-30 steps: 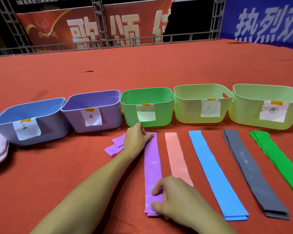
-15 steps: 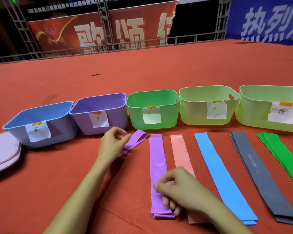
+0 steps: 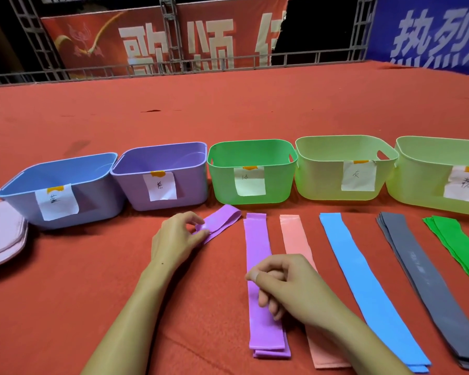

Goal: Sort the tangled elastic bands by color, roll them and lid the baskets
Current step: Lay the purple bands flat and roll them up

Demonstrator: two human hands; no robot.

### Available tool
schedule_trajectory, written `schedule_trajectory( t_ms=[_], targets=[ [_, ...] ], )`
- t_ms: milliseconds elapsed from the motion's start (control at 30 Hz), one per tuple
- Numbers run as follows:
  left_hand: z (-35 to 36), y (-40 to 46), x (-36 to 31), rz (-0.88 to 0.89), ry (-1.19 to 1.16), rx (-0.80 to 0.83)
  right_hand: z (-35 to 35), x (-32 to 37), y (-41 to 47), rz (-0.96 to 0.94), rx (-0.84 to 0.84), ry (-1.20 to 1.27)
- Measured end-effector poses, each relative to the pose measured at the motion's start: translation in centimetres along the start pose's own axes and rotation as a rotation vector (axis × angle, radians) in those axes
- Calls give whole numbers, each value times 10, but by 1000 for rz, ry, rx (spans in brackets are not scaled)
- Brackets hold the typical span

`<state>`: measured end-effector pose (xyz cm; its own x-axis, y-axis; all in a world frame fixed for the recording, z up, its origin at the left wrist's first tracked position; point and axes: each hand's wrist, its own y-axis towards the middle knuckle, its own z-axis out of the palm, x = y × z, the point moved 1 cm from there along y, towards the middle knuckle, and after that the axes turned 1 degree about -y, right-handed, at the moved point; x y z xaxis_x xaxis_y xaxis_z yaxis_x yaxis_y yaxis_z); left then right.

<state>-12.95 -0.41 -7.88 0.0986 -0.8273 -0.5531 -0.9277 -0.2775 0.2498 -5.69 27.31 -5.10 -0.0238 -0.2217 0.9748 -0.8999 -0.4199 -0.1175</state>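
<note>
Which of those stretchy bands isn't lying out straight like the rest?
The short purple band pinched by the left hand. It lies slanted and doubled over beside the straight purple stack; all others lie flat in long strips.
</note>
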Motion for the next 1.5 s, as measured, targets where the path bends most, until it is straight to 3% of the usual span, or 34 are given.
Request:
schedule_trajectory(
  t_ms=[200,500,633,733,900,1100,1267,1367,1500],
  targets=[
    [-21,-1,-11,116,-193,-90,3,-3,11,-90,-87,13],
    [-75,-26,-54,285,-462,79,24,7,52,-447,-360,-454],
    [-88,-36,-63,355,-489,171,37,24,74,-498,-417,-545],
    [-93,-36,-62,354,-500,105,41,32,80,-572,-420,-525],
    [-99,-34,-54,410,-439,23,38,49,71,-597,-340,-342],
    [-100,-35,-70,457,-704,-58,37,58,57,-541,-271,-40],
    [-98,-42,-95,491,-757,-146,41,36,51,-432,-195,-61],
    [-94,-40,-103,455,-809,-246,41,23,52,-340,-189,-159],
    [-91,-35,-108,382,-917,-251,47,14,49,-308,-160,-181]
  ],
)
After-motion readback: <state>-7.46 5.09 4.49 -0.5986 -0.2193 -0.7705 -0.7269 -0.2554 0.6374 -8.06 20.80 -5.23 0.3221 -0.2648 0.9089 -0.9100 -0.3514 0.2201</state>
